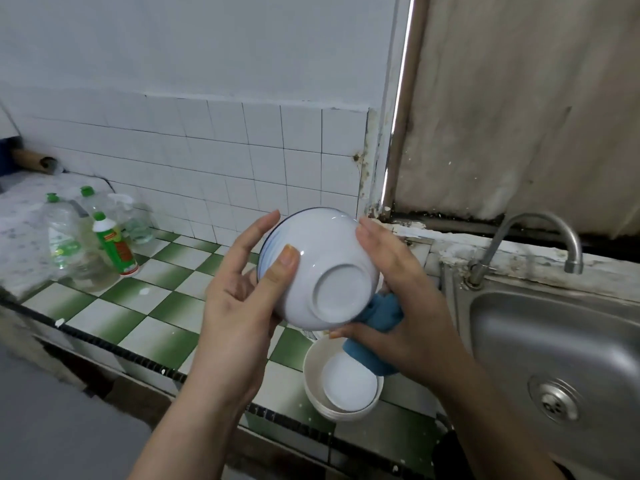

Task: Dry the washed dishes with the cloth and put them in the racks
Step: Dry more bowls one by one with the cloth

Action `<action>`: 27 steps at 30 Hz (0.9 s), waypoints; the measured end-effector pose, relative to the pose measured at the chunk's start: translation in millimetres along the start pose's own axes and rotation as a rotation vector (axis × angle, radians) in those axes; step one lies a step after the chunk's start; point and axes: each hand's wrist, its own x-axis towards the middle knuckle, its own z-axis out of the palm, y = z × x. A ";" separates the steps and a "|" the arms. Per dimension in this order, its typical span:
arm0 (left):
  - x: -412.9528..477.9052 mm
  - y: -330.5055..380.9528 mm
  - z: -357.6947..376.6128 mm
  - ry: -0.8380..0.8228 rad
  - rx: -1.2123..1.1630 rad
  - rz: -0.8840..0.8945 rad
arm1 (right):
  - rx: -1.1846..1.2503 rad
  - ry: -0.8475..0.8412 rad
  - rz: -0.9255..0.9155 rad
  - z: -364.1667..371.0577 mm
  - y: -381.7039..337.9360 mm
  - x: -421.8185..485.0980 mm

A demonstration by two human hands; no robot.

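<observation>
green-and-white checked tiles cover the counter (166, 306), backed by a white tiled wall (242, 150), with a steel sink (554, 341) and its curved tap (540, 230) off to the right. held up over the counter's front part is a white bowl (329, 265) with a thin dark line at the rim, turned so its foot ring faces the camera. the left hand (239, 299) grips it, thumb pressed on the outer wall and fingers wrapped round the far side. the right hand (408, 306) holds a bunched blue cloth (381, 313) low against the bowl's underside, thumb pinching the cloth, while its straight fingers lie along the bowl's right flank. directly below, a stack of white bowls (309, 368) stands on the counter near the sink's edge. at the far left stand a green-capped detergent bottle (114, 244) and some clear plastic bottles (65, 237).

the step in hand looks like drying this bowl's outside, with the base and foot ring next to be wiped. the next move probably calls for the left hand to turn the bowl while the cloth sweeps round the ring, where water tends to sit. whether the inside is dry cannot be told, as it faces away. no rack shows, so putting the bowl away will mean turning elsewhere.
</observation>
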 end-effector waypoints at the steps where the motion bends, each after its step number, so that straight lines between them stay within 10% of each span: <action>1: -2.8 -1.4 1.4 -0.055 0.033 0.006 | -0.009 0.021 0.014 -3.4 -1.2 -5.7; 14: -42.3 -27.1 78.6 -0.588 0.646 0.137 | -0.096 0.110 0.245 -104.3 -5.8 -92.5; 27: -166.8 -78.2 230.3 -0.730 0.537 0.120 | -0.220 0.128 0.412 -265.7 -25.5 -241.0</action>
